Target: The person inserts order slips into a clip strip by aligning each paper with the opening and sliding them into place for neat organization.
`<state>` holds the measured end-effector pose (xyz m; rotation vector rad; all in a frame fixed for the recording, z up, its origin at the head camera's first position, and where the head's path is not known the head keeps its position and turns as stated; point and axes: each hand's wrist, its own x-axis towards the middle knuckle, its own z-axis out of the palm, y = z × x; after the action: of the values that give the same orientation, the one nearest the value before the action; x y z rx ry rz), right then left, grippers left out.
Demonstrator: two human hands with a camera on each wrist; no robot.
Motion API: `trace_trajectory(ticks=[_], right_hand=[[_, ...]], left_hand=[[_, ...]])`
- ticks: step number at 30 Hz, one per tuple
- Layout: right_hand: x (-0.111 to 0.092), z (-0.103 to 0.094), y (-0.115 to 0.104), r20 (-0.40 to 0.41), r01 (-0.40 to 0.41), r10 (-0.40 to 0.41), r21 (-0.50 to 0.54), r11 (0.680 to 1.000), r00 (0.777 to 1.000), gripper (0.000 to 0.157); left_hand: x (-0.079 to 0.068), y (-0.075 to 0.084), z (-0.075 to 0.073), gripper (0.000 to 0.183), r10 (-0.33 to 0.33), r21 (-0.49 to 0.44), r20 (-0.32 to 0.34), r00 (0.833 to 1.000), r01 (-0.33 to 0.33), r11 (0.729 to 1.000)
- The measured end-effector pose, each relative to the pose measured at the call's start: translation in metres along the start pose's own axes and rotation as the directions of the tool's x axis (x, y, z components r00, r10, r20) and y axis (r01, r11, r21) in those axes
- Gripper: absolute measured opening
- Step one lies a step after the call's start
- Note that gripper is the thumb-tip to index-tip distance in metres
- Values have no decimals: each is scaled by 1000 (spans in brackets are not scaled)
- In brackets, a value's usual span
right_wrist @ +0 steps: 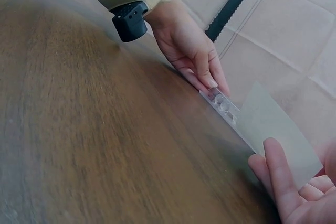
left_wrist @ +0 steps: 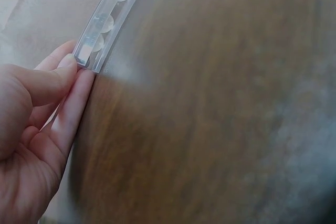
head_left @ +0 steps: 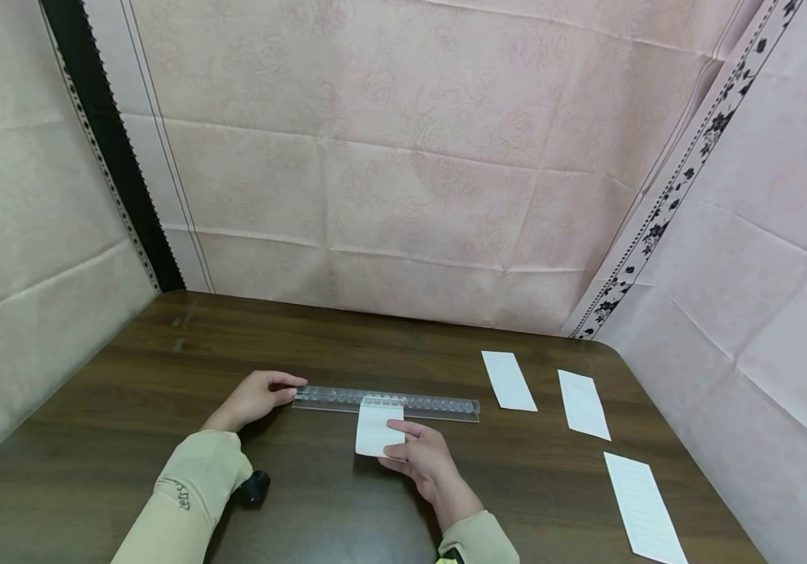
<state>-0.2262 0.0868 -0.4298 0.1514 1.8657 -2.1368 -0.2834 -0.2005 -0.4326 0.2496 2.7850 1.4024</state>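
A long clear plastic strip (head_left: 439, 405) lies crosswise above the dark wooden table, with a row of round transparent discs along it. My left hand (head_left: 257, 399) pinches its left end between thumb and fingers; the left wrist view shows this end of the strip (left_wrist: 100, 35) closely. A small white sheet of paper (head_left: 378, 432) overlaps the strip's middle with its top edge. My right hand (head_left: 423, 458) holds this sheet by its lower right side. From the right wrist view, the sheet (right_wrist: 273, 135) stands tilted and hides part of the strip, with the fingers (right_wrist: 281, 174) against it.
Two white sheets, one upright-lying sheet (head_left: 509, 381) and one sheet (head_left: 584, 405) beside it, lie at the right of the wooden table (head_left: 128, 407). A longer lined sheet (head_left: 645, 507) lies nearer. Pale patterned cloth (head_left: 389, 180) hangs behind and at both sides.
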Motion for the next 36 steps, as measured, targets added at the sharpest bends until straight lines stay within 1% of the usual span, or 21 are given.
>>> trace_trajectory(ticks=[11,18,28,36], right_hand=[[0,-6,1,-12,-1,1,-17,1000,1000,45],[-2,-9,0,-4,2,-2,-18,1000,1000,45],[-2,-15,0,-12,1,-2,-22,1000,1000,45],[-2,-21,-1,-16,7,-7,-28,1000,1000,45]], left_hand=[[-2,-1,0,23,5,-10,-9,1000,-5,1000],[-3,-2,-1,23,9,-14,-13,1000,-9,1000],[-1,-2,2,22,-3,-13,-16,1000,3,1000],[0,-2,2,22,2,-9,-17,1000,-3,1000]])
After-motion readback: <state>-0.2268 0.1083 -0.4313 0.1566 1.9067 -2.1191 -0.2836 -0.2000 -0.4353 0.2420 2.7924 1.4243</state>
